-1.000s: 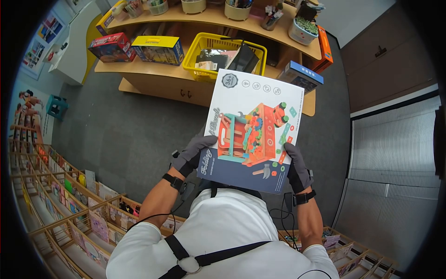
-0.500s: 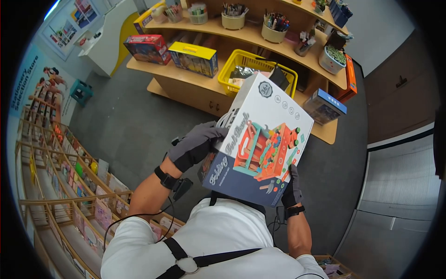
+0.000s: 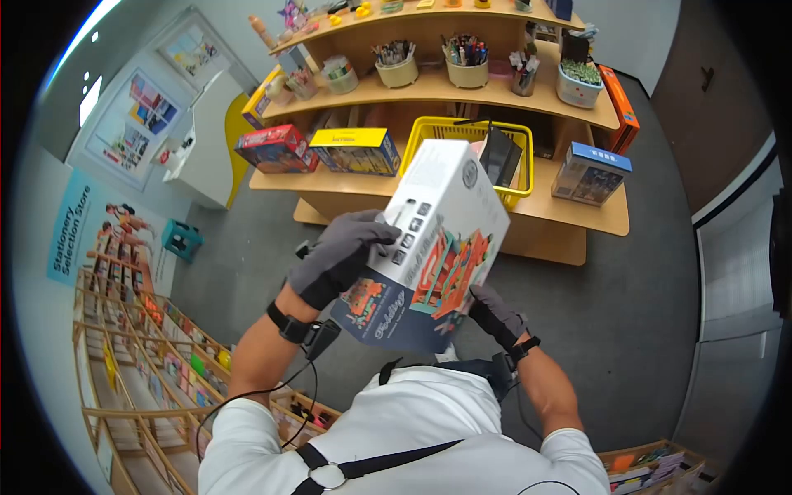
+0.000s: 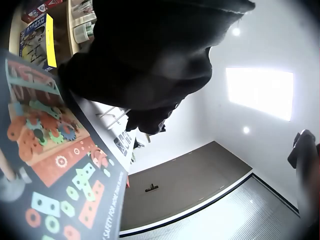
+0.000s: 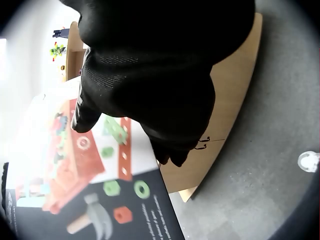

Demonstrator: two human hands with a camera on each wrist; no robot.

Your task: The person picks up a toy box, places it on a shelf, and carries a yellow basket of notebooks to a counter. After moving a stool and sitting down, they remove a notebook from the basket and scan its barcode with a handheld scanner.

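A large toy box (image 3: 433, 247), white and dark blue with an orange workbench picture, is held tilted in front of my chest. My gloved left hand (image 3: 342, 247) grips its left side panel, fingers curled over the edge. At the box's lower right corner my gloved right hand (image 3: 493, 316) holds it from beneath. In the left wrist view the printed face of the box (image 4: 45, 150) fills the lower left below the dark glove (image 4: 150, 60). The right wrist view has the glove (image 5: 150, 65) over the box's dark lower part (image 5: 85, 185).
Ahead stands a wooden shelf unit (image 3: 569, 219) carrying a yellow basket (image 3: 462, 130), a red box (image 3: 276, 148), a yellow box (image 3: 356, 151), a blue box (image 3: 590, 173) and pen pots. A card rack (image 3: 140, 355) runs along the lower left. Grey carpet lies between.
The box has turned from flat, face-up to tipped on edge, its side panel now showing. My left hand moved up onto that side; the right slid under the corner.
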